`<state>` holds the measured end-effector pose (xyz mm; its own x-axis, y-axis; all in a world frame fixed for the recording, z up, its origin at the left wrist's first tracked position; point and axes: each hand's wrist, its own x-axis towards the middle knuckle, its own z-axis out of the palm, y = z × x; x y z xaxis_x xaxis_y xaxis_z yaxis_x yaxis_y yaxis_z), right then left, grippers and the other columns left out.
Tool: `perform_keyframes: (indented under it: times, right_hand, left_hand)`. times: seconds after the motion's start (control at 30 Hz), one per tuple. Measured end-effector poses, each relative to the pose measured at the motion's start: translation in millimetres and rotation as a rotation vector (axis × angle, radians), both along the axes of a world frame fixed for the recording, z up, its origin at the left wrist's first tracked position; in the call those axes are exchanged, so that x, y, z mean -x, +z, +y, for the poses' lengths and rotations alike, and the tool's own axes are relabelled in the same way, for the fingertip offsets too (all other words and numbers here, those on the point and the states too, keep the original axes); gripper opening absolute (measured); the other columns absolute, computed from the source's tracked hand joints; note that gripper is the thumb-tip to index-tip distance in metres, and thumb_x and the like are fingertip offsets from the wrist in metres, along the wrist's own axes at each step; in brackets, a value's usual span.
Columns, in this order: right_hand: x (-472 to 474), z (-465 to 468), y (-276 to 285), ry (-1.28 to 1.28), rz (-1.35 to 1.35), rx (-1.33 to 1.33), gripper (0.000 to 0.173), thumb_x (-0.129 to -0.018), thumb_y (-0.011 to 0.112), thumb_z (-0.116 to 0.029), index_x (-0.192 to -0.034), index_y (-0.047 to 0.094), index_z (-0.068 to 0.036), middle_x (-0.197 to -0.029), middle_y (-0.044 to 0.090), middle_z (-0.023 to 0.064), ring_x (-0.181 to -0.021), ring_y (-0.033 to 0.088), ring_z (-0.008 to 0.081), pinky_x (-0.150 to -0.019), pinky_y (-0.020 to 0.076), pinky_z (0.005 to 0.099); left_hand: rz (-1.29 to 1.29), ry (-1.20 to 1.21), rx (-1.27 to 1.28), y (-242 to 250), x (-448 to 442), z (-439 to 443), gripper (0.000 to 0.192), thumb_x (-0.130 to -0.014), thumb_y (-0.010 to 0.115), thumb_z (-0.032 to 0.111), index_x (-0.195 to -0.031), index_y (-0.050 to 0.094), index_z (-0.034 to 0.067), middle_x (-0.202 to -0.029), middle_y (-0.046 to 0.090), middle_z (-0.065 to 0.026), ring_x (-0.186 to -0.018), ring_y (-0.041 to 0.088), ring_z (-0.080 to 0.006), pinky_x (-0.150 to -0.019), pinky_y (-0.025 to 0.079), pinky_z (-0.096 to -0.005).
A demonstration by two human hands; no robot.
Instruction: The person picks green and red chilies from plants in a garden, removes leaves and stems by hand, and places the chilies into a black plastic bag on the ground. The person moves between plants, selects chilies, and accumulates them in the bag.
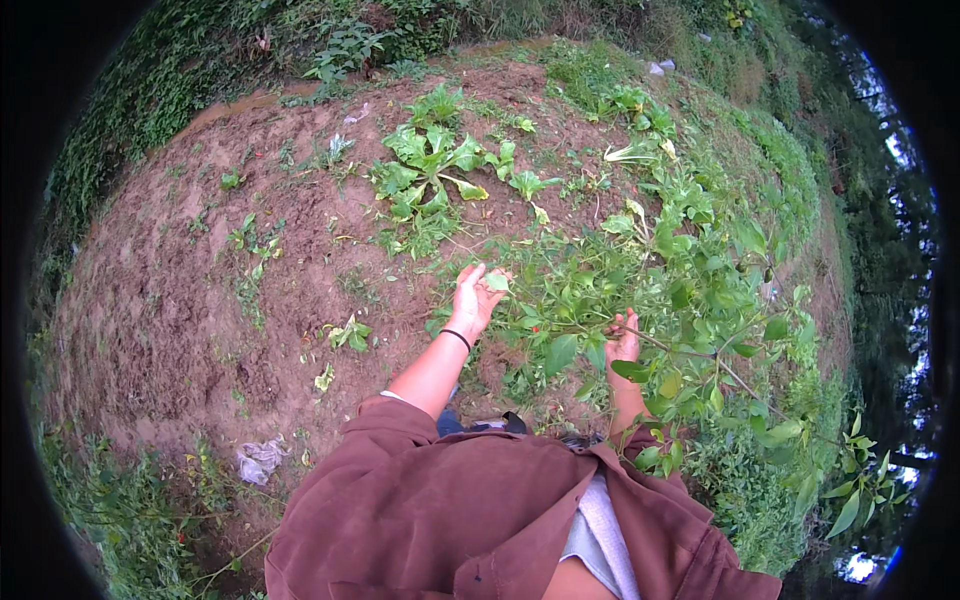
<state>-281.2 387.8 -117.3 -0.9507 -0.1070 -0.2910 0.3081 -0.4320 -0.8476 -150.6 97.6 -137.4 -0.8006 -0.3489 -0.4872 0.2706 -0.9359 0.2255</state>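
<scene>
A long leafy branch [682, 350], which looks like part of a pepper plant, stretches from my right hand out to the lower right. My right hand [624, 346] has its fingers around the branch's stem, partly covered by leaves. Left of it, my left hand [477, 298], with a dark band at the wrist, is among the foliage with its fingers curled. A pale green leaf [496, 281] lies against those fingers; whether they grip it is unclear. Between the hands is a tangle of green leaves [570, 289] with a small red spot in it.
Bare brown soil [172, 300] spreads to the left. Ahead grows a large leafy vegetable [431, 165], with a cut-looking pale-stalked one [630, 154] to its right. Crumpled plastic [260, 459] lies at lower left. Dense bushes [142, 112] border the plot.
</scene>
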Motion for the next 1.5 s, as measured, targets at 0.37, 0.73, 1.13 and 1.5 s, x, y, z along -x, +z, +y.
perform_keyframes:
  times: [0.37, 0.73, 1.13, 1.5]
  right_hand:
    - [-5.6, 25.3, 11.0, -0.050, -0.028, -0.050, 0.032, -0.089, 0.051, -0.039, -0.110, 0.047, -0.015, -0.081, 0.055, -0.0011, -0.064, 0.051, 0.0113, -0.057, 0.0442, 0.0263]
    - [-3.2, 24.4, -30.5, -0.143, 0.004, 0.089, 0.022, -0.088, 0.055, -0.027, -0.102, 0.055, -0.010, -0.080, 0.060, 0.0030, -0.068, 0.053, 0.0094, -0.061, 0.0435, 0.0228]
    - [12.8, 15.6, -47.6, -0.119, -0.053, 0.016, 0.025, -0.088, 0.055, -0.031, -0.104, 0.054, -0.013, -0.084, 0.060, 0.0023, -0.067, 0.052, 0.0107, -0.061, 0.0441, 0.0266]
    - [-4.6, 8.1, -27.8, -0.197, -0.095, 0.011, 0.034, -0.085, 0.057, -0.034, -0.109, 0.053, -0.011, -0.088, 0.059, 0.0042, -0.071, 0.052, 0.0126, -0.064, 0.0448, 0.0269]
  left_hand:
    - [0.002, 0.208, -0.073, -5.8, 10.8, -24.4, 0.019, -0.088, 0.050, 0.028, -0.103, 0.049, 0.017, -0.117, 0.049, -0.0146, -0.109, 0.050, -0.0313, -0.093, 0.041, -0.0445]
    - [0.140, 0.169, -0.084, 51.5, 2.1, -44.1, 0.032, -0.092, 0.041, 0.038, -0.109, 0.046, 0.012, -0.113, 0.052, -0.0088, -0.118, 0.042, -0.0350, -0.097, 0.031, -0.0535]
    - [-0.451, -0.201, 1.075, 61.0, 4.9, -106.0, 0.027, -0.090, 0.051, 0.025, -0.088, 0.055, -0.002, -0.075, 0.061, -0.0093, -0.065, 0.064, -0.0174, -0.055, 0.050, -0.0288]
    - [-0.342, -0.413, 1.399, 156.4, 1.5, -121.2, 0.027, -0.088, 0.053, 0.030, -0.082, 0.063, 0.005, -0.070, 0.064, -0.0052, -0.062, 0.062, -0.0137, -0.060, 0.048, -0.0275]
